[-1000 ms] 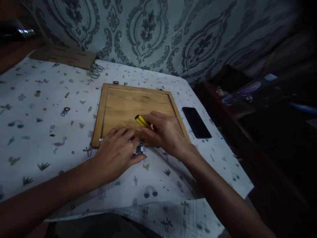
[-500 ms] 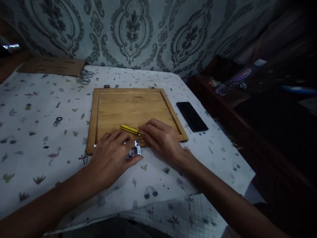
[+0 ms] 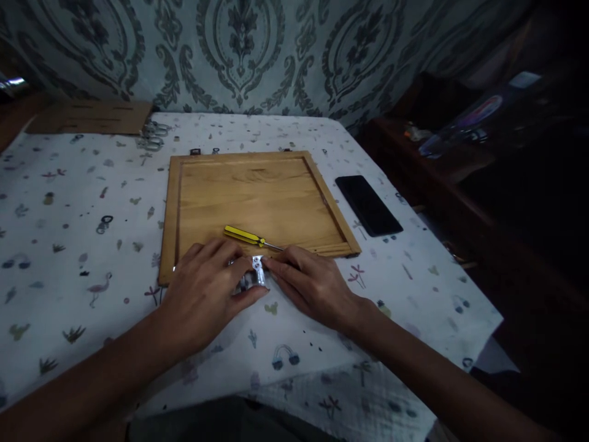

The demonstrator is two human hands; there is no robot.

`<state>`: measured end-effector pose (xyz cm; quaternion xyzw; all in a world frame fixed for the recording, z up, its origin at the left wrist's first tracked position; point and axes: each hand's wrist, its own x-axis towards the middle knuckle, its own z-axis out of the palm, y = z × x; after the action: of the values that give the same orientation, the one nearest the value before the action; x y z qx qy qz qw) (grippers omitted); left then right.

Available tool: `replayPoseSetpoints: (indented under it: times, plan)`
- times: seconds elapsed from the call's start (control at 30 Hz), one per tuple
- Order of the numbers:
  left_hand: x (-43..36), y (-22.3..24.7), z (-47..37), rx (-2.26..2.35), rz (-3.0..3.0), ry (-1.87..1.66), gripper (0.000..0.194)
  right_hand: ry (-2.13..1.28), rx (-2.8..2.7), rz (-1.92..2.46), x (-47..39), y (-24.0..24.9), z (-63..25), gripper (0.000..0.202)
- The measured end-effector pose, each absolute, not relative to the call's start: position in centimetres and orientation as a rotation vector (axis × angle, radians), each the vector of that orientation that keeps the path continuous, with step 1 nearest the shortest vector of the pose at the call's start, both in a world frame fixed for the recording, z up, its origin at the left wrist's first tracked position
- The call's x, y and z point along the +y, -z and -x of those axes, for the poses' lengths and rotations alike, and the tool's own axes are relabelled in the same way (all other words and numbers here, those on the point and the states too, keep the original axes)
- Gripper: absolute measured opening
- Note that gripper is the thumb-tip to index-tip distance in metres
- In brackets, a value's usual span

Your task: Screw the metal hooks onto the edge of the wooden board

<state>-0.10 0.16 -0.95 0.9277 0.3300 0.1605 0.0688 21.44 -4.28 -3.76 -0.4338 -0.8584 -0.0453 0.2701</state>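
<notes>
A small metal hinge (image 3: 256, 272) was pinned at the near edge of the wooden panel (image 3: 257, 199), roughly 6 o'clock on it. It was pressed down under the left hand (image 3: 207, 294) with fingers curled loosely over it, and touched from 3 o'clock by the fingertips of the right hand (image 3: 308, 285), which was laid nearly flat with nothing gripped.

Risk-wise: the hinge could probably be nudged out of line, since it was only held by finger pressure on a soft printed cloth (image 3: 69, 245). The screwdriver (image 3: 251, 237), left loose at 12 o'clock from the hinge, could be knocked or rolled.

Counted: one panel, one screwdriver, one phone (image 3: 368, 204), one hinge being handled, more hardware (image 3: 151, 136) piled at 11 o'clock (number couldn't be told).
</notes>
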Motion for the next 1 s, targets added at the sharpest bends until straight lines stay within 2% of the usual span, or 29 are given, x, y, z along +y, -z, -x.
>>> replayPoseSetpoints:
  times: [0.73,1.0]
  plan:
    - [0.3,0.4,0.4,0.976,-2.723,-0.439,0.029,0.294,-2.357,1.192,-4.6,4.0,-20.8,0.02]
    - [5.2,-1.3,1.7,0.955,-2.658,-0.558,0.026,0.324,-2.342,1.191,-4.6,3.9,-20.8,0.023]
